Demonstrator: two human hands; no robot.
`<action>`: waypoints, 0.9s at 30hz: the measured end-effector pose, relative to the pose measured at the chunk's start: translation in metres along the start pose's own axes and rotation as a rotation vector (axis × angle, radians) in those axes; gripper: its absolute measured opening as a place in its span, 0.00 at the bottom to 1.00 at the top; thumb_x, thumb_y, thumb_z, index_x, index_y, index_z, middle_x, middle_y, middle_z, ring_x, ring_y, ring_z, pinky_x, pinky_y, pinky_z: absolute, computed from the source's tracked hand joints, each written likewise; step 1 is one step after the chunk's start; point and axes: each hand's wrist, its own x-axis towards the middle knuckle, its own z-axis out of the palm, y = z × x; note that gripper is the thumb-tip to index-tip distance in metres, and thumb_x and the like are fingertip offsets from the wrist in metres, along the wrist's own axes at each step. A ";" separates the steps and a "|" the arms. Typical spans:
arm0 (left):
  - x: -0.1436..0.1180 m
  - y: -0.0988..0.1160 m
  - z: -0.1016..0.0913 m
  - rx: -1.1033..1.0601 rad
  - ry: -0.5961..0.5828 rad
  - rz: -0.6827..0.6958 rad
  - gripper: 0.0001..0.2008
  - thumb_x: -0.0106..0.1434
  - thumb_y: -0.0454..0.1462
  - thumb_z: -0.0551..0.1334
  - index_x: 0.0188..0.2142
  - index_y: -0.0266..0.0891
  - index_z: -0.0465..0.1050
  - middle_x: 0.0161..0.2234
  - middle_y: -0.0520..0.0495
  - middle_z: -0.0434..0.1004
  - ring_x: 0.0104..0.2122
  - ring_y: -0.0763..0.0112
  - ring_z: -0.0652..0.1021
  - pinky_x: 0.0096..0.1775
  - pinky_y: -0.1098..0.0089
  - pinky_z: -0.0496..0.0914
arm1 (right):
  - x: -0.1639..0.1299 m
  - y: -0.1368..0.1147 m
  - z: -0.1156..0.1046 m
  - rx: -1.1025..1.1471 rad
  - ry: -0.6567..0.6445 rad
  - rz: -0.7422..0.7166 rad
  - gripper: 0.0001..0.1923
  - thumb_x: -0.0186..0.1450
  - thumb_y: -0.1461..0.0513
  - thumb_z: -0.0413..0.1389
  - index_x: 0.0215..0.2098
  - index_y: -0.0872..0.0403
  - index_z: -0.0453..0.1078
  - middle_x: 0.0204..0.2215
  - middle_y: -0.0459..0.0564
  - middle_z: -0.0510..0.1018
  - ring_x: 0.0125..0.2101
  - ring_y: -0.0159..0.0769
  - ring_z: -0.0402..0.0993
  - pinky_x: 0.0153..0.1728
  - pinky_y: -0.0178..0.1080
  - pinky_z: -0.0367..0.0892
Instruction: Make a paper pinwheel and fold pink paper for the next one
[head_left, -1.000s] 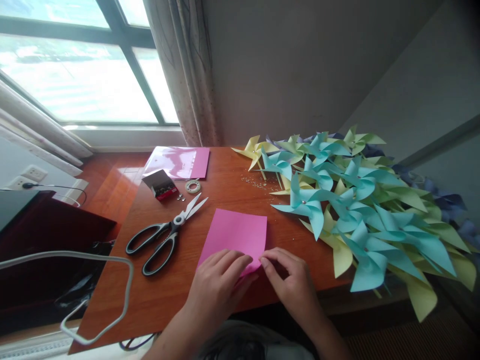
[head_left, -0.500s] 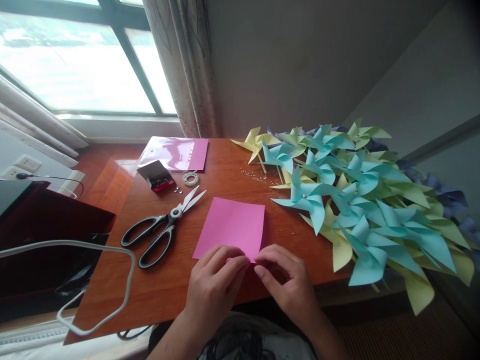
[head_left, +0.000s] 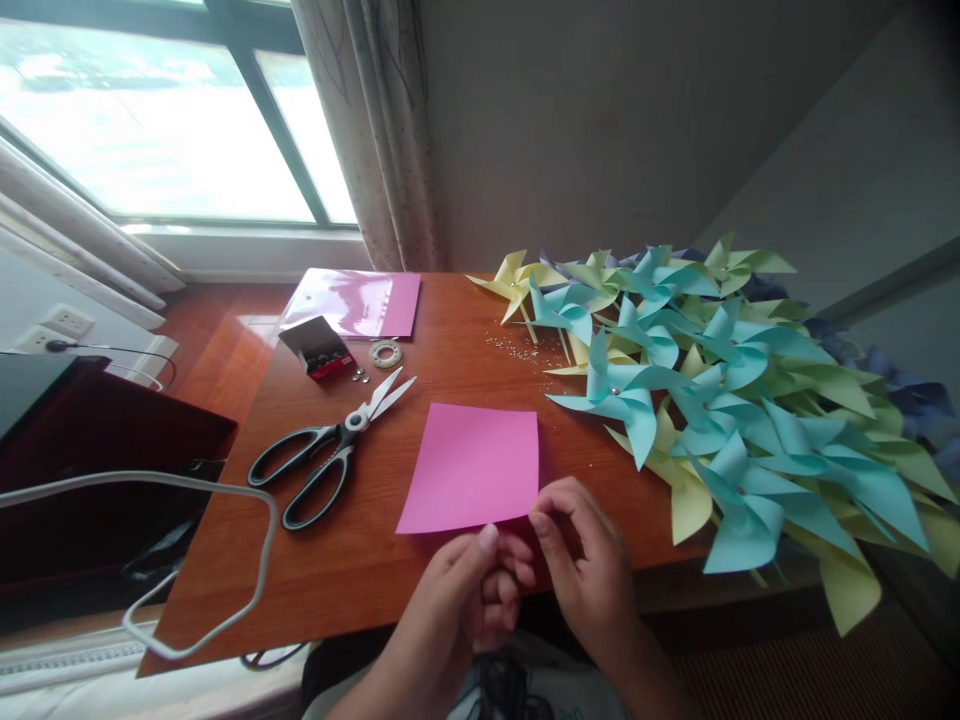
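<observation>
A square sheet of pink paper (head_left: 471,465) lies near the table's front edge, its near side slightly lifted. My right hand (head_left: 585,555) pinches the near right corner of the sheet between thumb and index finger. Just below the sheet's near edge is my left hand (head_left: 469,590), turned palm up with loosely curled fingers and the thumb apart from them. Nothing shows in it. To the left of the sheet rest scissors (head_left: 330,455) with black handles, their blades spread.
Many paper pinwheels (head_left: 720,400) in blue, yellow, green and purple cover the right side. At the back left are a small open box (head_left: 319,350), a tape roll (head_left: 385,353) and a clear pack of pink paper (head_left: 401,305). A white cable (head_left: 262,560) loops at left.
My left hand has let go of the paper's near edge and turned palm up, lower down. My right hand stays at the corner. The view has shifted slightly.
</observation>
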 end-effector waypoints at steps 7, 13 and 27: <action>0.016 0.008 0.006 -0.066 0.202 0.108 0.20 0.52 0.43 0.76 0.21 0.33 0.71 0.17 0.55 0.64 0.17 0.84 0.59 0.19 0.80 0.51 | -0.005 -0.009 -0.009 0.143 -0.091 0.007 0.05 0.71 0.66 0.54 0.39 0.52 0.71 0.34 0.47 0.74 0.35 0.35 0.72 0.37 0.36 0.67; 0.020 0.012 0.006 0.161 0.294 0.250 0.20 0.53 0.47 0.74 0.22 0.32 0.75 0.16 0.53 0.66 0.17 0.82 0.61 0.20 0.77 0.54 | -0.005 -0.012 -0.007 0.412 -0.091 0.423 0.15 0.71 0.52 0.55 0.32 0.53 0.71 0.27 0.46 0.72 0.26 0.33 0.67 0.25 0.34 0.62; 0.023 0.016 0.003 0.303 0.269 0.266 0.19 0.57 0.47 0.72 0.21 0.34 0.77 0.21 0.47 0.77 0.23 0.73 0.71 0.26 0.74 0.64 | -0.001 -0.019 0.002 0.617 -0.082 0.540 0.12 0.68 0.53 0.58 0.33 0.53 0.74 0.26 0.45 0.74 0.27 0.33 0.69 0.30 0.33 0.68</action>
